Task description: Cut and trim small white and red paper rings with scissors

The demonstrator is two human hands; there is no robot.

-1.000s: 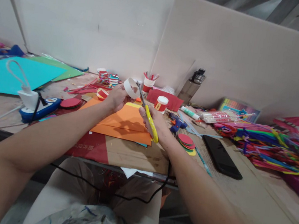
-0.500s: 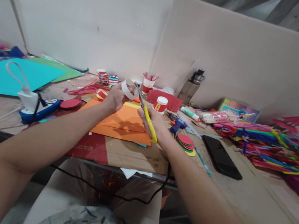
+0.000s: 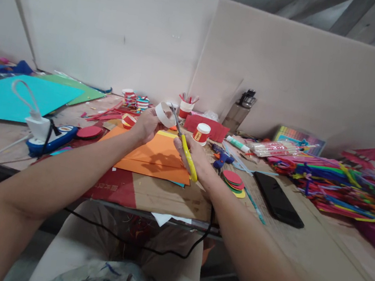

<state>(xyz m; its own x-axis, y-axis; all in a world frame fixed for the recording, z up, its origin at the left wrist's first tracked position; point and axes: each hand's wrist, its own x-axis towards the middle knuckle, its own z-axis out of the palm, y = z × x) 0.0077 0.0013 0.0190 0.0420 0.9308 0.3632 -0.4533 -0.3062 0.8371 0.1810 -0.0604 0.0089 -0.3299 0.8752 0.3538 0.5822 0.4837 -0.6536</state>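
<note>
Above the orange sheets point(image 3: 158, 150), my left hand point(image 3: 146, 126) grips a white ring point(image 3: 165, 113), which looks like a cut paper band or a roll of tape. Its fingers are partly hidden behind the ring. Yellow-handled scissors point(image 3: 187, 152) are in my right hand point(image 3: 195, 155), with the blades pointing up and away from me. The blade tips are close to the ring's right edge; I cannot tell whether they touch it. Just beyond my right hand stands a red and white cup point(image 3: 201, 133) with its white end up.
A phone point(image 3: 277, 198), paper discs point(image 3: 233, 179) and a blue glue gun point(image 3: 222, 157) lie to the right, before bundled pipe cleaners point(image 3: 343, 182). On the left are a blue power strip point(image 3: 51, 140) and turquoise sheet point(image 3: 21, 97). A bottle point(image 3: 239, 110) stands behind.
The whole view has shifted slightly. My left hand and the white ring sit a little farther right, nearer the scissors. Both hands keep their hold.
</note>
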